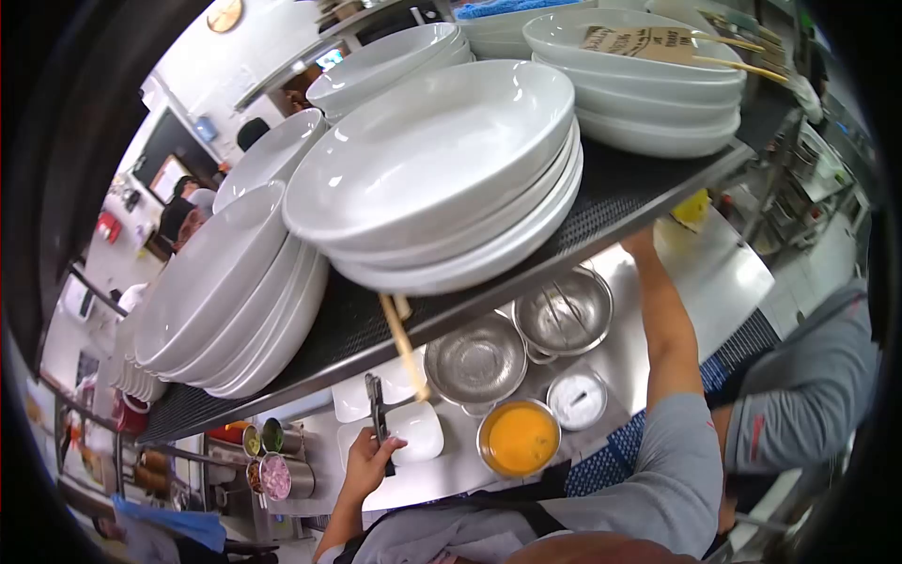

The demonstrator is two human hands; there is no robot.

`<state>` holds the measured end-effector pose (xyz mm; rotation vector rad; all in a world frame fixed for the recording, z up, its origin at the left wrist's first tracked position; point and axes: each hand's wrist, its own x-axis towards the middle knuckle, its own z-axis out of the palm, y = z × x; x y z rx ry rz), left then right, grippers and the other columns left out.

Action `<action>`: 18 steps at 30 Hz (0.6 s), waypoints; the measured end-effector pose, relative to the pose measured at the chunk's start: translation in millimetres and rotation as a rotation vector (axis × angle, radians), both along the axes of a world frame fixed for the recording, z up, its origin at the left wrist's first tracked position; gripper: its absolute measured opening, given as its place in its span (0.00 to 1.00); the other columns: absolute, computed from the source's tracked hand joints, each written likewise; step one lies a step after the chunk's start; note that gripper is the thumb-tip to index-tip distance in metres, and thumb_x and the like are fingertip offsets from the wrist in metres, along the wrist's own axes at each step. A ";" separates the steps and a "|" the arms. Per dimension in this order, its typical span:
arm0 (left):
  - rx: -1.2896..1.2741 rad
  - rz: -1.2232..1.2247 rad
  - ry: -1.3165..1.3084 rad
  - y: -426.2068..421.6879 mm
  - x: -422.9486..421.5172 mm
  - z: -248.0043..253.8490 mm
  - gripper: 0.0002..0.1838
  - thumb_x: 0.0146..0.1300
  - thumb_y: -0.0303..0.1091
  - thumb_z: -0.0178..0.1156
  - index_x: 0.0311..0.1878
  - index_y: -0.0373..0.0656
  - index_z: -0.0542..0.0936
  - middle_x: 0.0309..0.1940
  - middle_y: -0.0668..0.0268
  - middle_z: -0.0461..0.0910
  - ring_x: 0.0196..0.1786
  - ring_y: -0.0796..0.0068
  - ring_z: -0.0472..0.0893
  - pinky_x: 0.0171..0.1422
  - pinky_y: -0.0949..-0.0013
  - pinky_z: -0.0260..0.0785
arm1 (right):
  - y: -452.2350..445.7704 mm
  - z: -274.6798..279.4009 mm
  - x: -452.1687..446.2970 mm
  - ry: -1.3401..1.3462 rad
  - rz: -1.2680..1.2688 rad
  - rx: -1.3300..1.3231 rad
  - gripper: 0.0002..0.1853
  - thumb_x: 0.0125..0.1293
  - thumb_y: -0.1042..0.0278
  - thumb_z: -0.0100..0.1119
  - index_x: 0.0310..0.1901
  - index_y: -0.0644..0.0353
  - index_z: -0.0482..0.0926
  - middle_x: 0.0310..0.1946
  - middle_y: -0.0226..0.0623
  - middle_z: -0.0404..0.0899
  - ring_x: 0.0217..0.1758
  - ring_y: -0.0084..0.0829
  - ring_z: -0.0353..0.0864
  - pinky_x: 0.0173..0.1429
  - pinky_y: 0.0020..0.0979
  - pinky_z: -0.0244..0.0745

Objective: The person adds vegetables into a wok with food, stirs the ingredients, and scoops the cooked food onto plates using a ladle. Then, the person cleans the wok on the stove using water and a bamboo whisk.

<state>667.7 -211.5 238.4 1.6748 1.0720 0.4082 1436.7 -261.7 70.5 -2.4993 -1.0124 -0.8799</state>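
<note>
My left hand (369, 462) is closed around a pair of black tongs (378, 414), held upright over white square dishes (416, 434) on the steel counter. My right arm stretches away across the counter, and my right hand (639, 241) is mostly hidden behind the edge of the shelf, so its fingers do not show. Between my arms stand a metal bowl of orange liquid (519, 439), a small round container of white stuff (576, 399) with a utensil in it, a wide metal bowl (476, 362) and another metal bowl (564, 310) with utensils.
A dark shelf (648, 202) crosses above the counter, bearing stacked white bowls (432, 160). Wooden sticks (404, 348) hang below its edge. Metal containers of chopped food (276, 477) stand at left. Close on my right is a co-worker's grey sleeve (789, 423); another person (178, 211) is farther back.
</note>
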 end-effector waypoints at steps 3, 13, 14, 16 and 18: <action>-0.014 0.168 0.070 -8.1 -10.7 -2.8 0.17 0.76 0.34 0.61 0.53 0.29 0.70 0.41 0.50 0.88 0.46 0.69 0.88 0.51 0.70 0.78 | 14.9 -15.6 54.3 -0.390 0.152 0.354 0.19 0.66 0.57 0.57 0.55 0.52 0.85 0.59 0.42 0.82 0.60 0.49 0.80 0.63 0.61 0.67; 0.105 0.248 0.110 -15.3 7.9 18.0 0.17 0.73 0.33 0.63 0.52 0.28 0.72 0.38 0.55 0.86 0.42 0.68 0.88 0.49 0.69 0.78 | 8.0 -21.1 63.4 -0.097 0.043 0.079 0.17 0.66 0.59 0.58 0.53 0.52 0.85 0.55 0.43 0.83 0.57 0.50 0.80 0.62 0.60 0.67; 0.111 0.241 0.161 -13.2 13.4 27.3 0.17 0.74 0.33 0.62 0.52 0.27 0.72 0.38 0.54 0.87 0.42 0.67 0.88 0.50 0.69 0.78 | 6.7 -18.7 60.8 -0.096 0.044 0.072 0.17 0.66 0.59 0.58 0.53 0.53 0.85 0.55 0.43 0.83 0.57 0.50 0.80 0.62 0.60 0.67; 0.117 0.224 0.259 -13.4 20.4 44.0 0.17 0.74 0.34 0.62 0.51 0.27 0.72 0.39 0.52 0.87 0.43 0.66 0.89 0.50 0.68 0.79 | 4.6 -12.5 55.7 -0.094 0.038 0.045 0.16 0.66 0.60 0.58 0.53 0.53 0.85 0.54 0.43 0.83 0.56 0.50 0.80 0.61 0.60 0.67; 0.077 0.198 0.079 -7.5 15.5 37.5 0.20 0.74 0.38 0.63 0.52 0.27 0.72 0.40 0.49 0.87 0.45 0.64 0.89 0.53 0.67 0.79 | 6.2 -5.5 49.8 -0.094 0.029 0.027 0.16 0.66 0.60 0.58 0.52 0.53 0.85 0.54 0.43 0.83 0.56 0.50 0.80 0.61 0.60 0.67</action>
